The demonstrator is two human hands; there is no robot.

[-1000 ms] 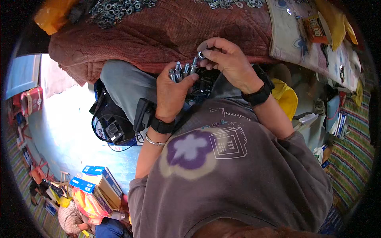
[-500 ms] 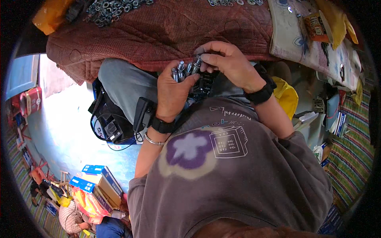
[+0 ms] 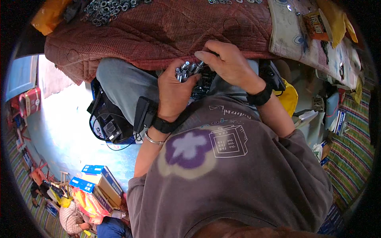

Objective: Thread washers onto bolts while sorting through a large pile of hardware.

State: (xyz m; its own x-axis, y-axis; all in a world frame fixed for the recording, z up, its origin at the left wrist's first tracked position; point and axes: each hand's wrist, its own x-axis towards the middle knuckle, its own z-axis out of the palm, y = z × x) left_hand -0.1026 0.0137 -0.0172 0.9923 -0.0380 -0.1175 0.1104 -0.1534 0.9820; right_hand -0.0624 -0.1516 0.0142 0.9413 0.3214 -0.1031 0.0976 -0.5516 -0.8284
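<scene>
My left hand point(image 3: 173, 95) is closed around several shiny metal bolts point(image 3: 184, 68), their ends standing up between thumb and fingers. Over one bolt point(image 3: 199, 67) at the right of this bunch, my right hand point(image 3: 234, 67) pinches with thumb and forefinger. Its lower part stays close to my left thumb, and whether a small part sits between the right fingertips cannot be seen. Below both hands, a heap of dark metal pieces point(image 3: 204, 84) lies in my lap, partly hidden by the left hand.
A reddish-brown quilted cloth point(image 3: 166, 35) covers the surface ahead, with a pile of metal washers point(image 3: 105, 11) at its far left. To the right are a pale cloth point(image 3: 291, 43) and a paper cup point(image 3: 317, 25). Blue-and-white cartons point(image 3: 101, 178) stand behind left, beside another person point(image 3: 71, 218).
My right hand has shifted slightly right, its fingers still at the bolt's top. The left hand and its bunch of bolts have tilted slightly to the right.
</scene>
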